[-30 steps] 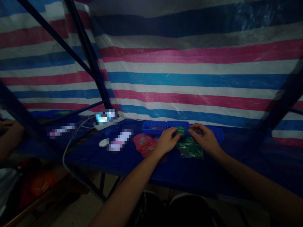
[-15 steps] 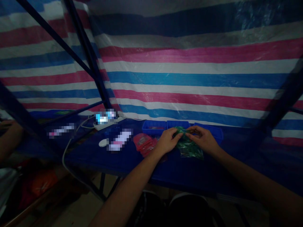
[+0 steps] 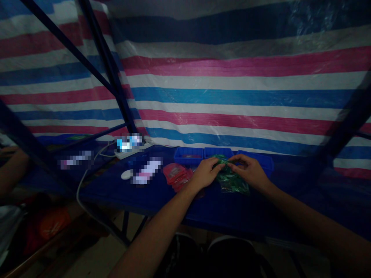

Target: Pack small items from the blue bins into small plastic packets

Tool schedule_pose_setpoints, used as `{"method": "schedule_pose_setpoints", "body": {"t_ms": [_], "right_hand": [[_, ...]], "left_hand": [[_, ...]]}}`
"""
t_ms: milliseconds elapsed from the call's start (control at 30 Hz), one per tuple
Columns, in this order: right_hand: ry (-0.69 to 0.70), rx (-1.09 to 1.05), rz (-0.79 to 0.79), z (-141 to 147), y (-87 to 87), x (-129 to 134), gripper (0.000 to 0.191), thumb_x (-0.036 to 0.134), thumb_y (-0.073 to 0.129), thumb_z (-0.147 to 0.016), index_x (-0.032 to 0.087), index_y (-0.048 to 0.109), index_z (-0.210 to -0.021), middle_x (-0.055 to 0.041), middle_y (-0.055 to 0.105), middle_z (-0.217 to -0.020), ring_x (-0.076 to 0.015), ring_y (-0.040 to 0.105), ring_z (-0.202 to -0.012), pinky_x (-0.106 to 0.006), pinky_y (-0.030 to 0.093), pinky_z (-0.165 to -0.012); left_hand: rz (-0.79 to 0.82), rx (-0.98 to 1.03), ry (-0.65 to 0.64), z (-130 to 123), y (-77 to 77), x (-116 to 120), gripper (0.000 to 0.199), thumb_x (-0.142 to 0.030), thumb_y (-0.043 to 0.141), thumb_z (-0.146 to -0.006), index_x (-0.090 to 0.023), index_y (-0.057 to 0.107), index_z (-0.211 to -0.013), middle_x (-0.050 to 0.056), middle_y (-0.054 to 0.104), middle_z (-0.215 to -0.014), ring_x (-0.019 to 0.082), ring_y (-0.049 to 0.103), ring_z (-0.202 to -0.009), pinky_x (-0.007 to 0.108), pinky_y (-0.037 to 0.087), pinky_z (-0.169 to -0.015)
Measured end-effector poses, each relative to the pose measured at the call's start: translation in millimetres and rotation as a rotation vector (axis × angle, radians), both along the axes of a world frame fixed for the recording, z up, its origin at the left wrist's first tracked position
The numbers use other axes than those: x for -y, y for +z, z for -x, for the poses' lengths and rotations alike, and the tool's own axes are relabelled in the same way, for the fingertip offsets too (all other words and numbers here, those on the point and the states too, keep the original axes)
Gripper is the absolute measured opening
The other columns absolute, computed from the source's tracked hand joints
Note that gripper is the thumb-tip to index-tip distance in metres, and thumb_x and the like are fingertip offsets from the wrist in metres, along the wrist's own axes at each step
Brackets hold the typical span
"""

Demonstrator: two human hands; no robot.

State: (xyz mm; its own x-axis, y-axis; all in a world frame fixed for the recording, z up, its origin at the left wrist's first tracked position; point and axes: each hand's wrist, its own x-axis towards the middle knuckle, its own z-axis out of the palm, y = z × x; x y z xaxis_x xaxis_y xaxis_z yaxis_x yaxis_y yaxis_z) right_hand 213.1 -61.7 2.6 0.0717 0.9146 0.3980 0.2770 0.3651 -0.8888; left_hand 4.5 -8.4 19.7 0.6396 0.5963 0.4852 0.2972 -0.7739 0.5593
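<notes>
The blue bench [image 3: 139,197] carries all items. At left, a flat white round object [image 3: 126,175] lies apart from both hands. To its right, a fanned stack of red translucent plastic packets [image 3: 175,175] rests beside the left forearm; the overlap probably lets single packets be lifted by the edge. Beyond the stack and the hands, three blue rectangular plastic trays [image 3: 217,151] form a row along the far side, presumably to keep them within short reach.

The left hand [image 3: 206,172] rests low, its grip pressed together, thumb against index finger, on the left side of a green translucent plastic packet [image 3: 222,158]. The right hand [image 3: 251,172] opposes it; its grip appears to pinch the packet's right side between thumb and forefinger. Two-sided support likely holds the thin film steady. The held packet lies between both grips, extending slightly to their far side. A loose pile of green plastic packets [image 3: 234,183] lies directly below and nearer, between the wrists. The packet's contents cannot be determined.
</notes>
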Motion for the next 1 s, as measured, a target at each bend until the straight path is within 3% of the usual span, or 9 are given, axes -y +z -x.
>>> {"method": "schedule_pose_setpoints", "body": {"t_ms": [333,467,567,667,800,1000], "right_hand": [[-0.052,0.065,-0.029,4,6.7,5,0.039,0.051,0.079,-0.078,0.018,0.072,-0.098,-0.0083,0.075,-0.094,-0.0213,0.070,-0.074,-0.034,0.059,-0.067],[-0.071,0.049,-0.088,-1,7.7,2,0.038,0.051,0.079,-0.078,0.018,0.072,-0.097,-0.0082,0.075,-0.095,-0.0228,0.071,-0.082,-0.034,0.060,-0.072],[-0.168,0.060,-0.130,-11,10.9,0,0.036,0.050,0.078,-0.080,0.020,0.071,-0.099,-0.0078,0.075,-0.097,-0.0208,0.071,-0.077,-0.033,0.059,-0.070],[-0.288,0.077,-0.204,-23,16.5,-1,0.036,0.050,0.076,-0.082,0.021,0.072,-0.102,-0.0077,0.075,-0.101,-0.0198,0.071,-0.072,-0.034,0.059,-0.069],[-0.379,0.149,-0.317,-33,26.4,1,0.028,0.046,0.071,-0.088,0.023,0.075,-0.103,-0.0069,0.076,-0.105,-0.0218,0.073,-0.081,-0.036,0.060,-0.074],[-0.461,0.286,-0.535,-40,35.2,4,0.014,0.032,0.066,-0.093,0.024,0.075,-0.100,-0.0063,0.073,-0.106,-0.0238,0.070,-0.098,-0.039,0.060,-0.082]], "left_hand": [[-0.031,-0.004,0.027,-1,-1.4,0,0.033,-0.039,0.050,-0.103,-0.016,0.064,-0.083,0.004,0.065,-0.084,0.017,0.061,-0.079,0.027,0.045,-0.071],[-0.044,0.021,0.065,-2,-4.2,0,0.027,-0.040,0.057,-0.099,-0.016,0.068,-0.106,0.007,0.069,-0.102,0.019,0.065,-0.092,0.030,0.051,-0.082],[-0.068,0.020,0.077,-3,-7.7,0,0.036,-0.043,0.063,-0.096,-0.017,0.067,-0.120,0.010,0.069,-0.115,0.022,0.066,-0.105,0.035,0.052,-0.094],[-0.074,-0.023,0.050,-3,-11.4,1,0.045,-0.050,0.065,-0.093,-0.018,0.067,-0.125,0.011,0.069,-0.124,0.025,0.064,-0.117,0.039,0.049,-0.105],[-0.029,-0.144,-0.031,-3,-16.2,2,0.055,-0.058,0.070,-0.087,-0.018,0.071,-0.123,0.012,0.069,-0.127,0.026,0.065,-0.118,0.038,0.048,-0.108],[-0.020,-0.247,-0.079,-3,-17.6,-1,0.044,-0.048,0.073,-0.088,-0.019,0.074,-0.121,0.010,0.074,-0.119,0.025,0.069,-0.110,0.035,0.050,-0.101]]}}
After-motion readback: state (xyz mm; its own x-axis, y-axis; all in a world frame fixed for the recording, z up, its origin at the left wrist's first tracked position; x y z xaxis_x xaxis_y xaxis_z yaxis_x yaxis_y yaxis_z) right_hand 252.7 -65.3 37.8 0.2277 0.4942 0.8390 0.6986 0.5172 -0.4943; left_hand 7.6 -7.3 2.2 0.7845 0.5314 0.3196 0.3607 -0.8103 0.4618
